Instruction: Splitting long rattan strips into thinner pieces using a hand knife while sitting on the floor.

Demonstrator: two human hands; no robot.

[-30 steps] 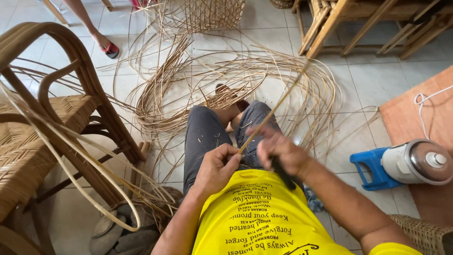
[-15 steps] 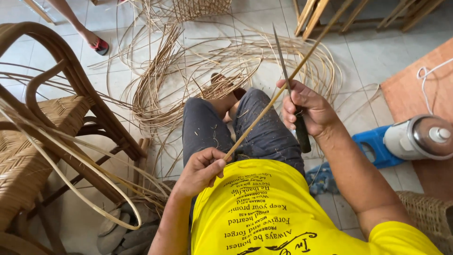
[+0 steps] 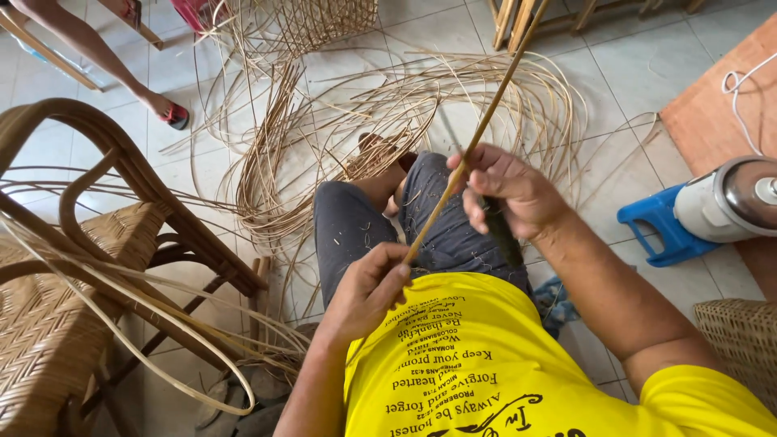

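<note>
Both hands grip one long, thin tan rattan cane (image 3: 477, 133).
Left hand (image 3: 368, 290) pinches its near end; right hand (image 3: 510, 193), farther up, also clasps a dark-handled knife (image 3: 500, 231).

The left hand (image 3: 368, 291) sits low over the lap, just above the thigh, fingers curled shut in a pinch, forearm bare and bent in toward the body; the right hand (image 3: 506, 190) is raised higher over the knee, fingers closed, wrist cocked, forearm stretched forward.
</note>
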